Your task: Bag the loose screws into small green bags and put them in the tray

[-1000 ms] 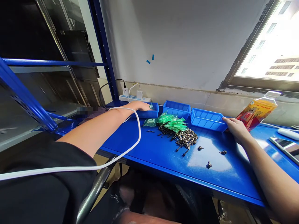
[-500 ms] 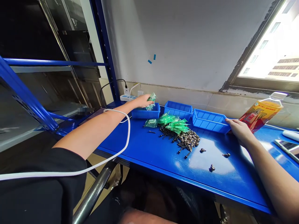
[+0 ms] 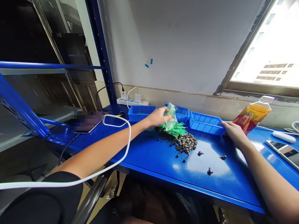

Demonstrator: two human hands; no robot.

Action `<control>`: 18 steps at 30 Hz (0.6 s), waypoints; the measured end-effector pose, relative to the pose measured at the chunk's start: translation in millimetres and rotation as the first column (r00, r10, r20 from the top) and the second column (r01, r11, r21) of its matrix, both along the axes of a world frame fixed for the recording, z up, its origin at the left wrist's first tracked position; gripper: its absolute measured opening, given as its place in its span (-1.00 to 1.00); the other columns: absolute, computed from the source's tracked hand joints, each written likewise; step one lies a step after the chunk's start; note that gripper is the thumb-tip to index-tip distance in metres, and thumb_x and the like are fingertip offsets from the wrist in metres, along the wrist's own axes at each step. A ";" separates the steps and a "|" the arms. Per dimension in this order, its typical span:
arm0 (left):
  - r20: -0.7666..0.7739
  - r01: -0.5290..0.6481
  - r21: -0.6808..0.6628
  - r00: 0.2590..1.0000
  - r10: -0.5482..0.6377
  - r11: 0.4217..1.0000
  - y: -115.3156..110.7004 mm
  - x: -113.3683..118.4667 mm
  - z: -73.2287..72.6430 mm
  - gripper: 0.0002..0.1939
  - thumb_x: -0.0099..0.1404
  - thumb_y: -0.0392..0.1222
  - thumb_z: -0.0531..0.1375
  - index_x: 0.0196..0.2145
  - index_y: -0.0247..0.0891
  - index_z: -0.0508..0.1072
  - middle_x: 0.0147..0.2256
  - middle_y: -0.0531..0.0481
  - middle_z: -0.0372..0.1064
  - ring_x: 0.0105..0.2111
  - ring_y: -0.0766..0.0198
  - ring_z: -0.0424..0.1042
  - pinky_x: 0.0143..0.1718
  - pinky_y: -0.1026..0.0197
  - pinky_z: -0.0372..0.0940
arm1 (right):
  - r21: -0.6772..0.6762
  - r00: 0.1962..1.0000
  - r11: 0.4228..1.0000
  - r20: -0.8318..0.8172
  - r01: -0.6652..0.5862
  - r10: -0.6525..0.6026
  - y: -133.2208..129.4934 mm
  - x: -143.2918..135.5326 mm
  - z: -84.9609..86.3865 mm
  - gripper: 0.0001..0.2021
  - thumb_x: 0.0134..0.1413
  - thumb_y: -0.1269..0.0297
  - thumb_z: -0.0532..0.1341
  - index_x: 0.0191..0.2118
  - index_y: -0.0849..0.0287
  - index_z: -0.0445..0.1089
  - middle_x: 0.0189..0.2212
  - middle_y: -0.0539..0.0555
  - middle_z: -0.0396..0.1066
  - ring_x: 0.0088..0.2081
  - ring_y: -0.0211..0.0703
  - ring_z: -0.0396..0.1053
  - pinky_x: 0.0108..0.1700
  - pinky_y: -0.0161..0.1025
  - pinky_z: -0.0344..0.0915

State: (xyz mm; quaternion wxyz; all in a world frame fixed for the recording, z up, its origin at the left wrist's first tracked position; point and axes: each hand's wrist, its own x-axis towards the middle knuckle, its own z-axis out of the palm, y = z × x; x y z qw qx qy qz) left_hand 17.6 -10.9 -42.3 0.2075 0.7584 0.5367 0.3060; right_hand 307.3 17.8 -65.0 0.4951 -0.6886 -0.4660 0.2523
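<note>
My left hand [image 3: 160, 118] is closed on some crumpled, pale green plastic bags [image 3: 171, 115]. It holds them above a heap of bright green plastic packets [image 3: 176, 130], in front of the middle blue bin [image 3: 183, 112]. Against the packets lies a pile of metal screws [image 3: 187, 143]. At the far right corner of the right-hand blue bin [image 3: 205, 124], my right hand [image 3: 234, 132] grips the rim with its fingertips. The left blue bin [image 3: 141, 114] stands beyond my left forearm, and its contents are mostly hidden.
Several loose screws [image 3: 210, 170] lie apart on the blue table [image 3: 149, 161]. A drink bottle [image 3: 253, 113] stands behind my right hand. A phone [image 3: 283, 152] lies at the right, a tablet [image 3: 90, 123] at the left. A power strip [image 3: 133, 102] sits at the back; a white cable [image 3: 127, 146] crosses my left arm.
My left hand has moved right with the plastic bags, from over the left bin to above the green packets. My right hand stays at the bin's corner. The view has shifted slightly.
</note>
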 end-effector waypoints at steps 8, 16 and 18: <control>-0.421 -0.363 0.207 0.805 0.418 0.908 35.5 -56.0 15.6 -0.55 0.31 0.08 -0.09 -0.13 -0.29 0.39 -0.17 -0.21 0.39 -0.14 0.06 0.38 -0.15 0.11 0.26 | 0.016 0.998 0.999 0.052 -0.044 0.043 8.2 8.9 -5.5 -0.90 -0.05 0.31 0.14 -0.49 0.18 0.36 -0.43 0.07 0.39 -0.35 -0.14 0.32 -0.30 -0.26 0.28; -0.730 -0.445 -0.238 0.668 0.144 0.863 73.5 -86.4 15.9 -0.82 -0.13 -0.12 0.30 -0.63 -0.28 0.45 -0.68 -0.09 0.33 -0.55 0.07 0.41 -0.43 0.06 0.33 | 0.043 0.994 0.999 0.105 -0.027 0.023 15.3 15.5 -12.7 -0.91 -0.08 0.29 0.17 -0.49 0.16 0.37 -0.38 0.11 0.44 -0.26 -0.07 0.37 -0.13 -0.14 0.30; -0.699 -0.405 -0.167 0.692 0.181 0.899 79.4 -89.4 10.1 -0.86 -0.19 -0.25 0.30 -0.73 -0.28 0.38 -0.75 -0.06 0.28 -0.59 0.07 0.39 -0.46 0.04 0.32 | 0.027 0.993 0.999 0.112 -0.036 0.033 14.2 14.2 -11.8 -0.90 -0.08 0.27 0.15 -0.49 0.15 0.37 -0.39 0.11 0.43 -0.30 -0.08 0.37 -0.18 -0.15 0.31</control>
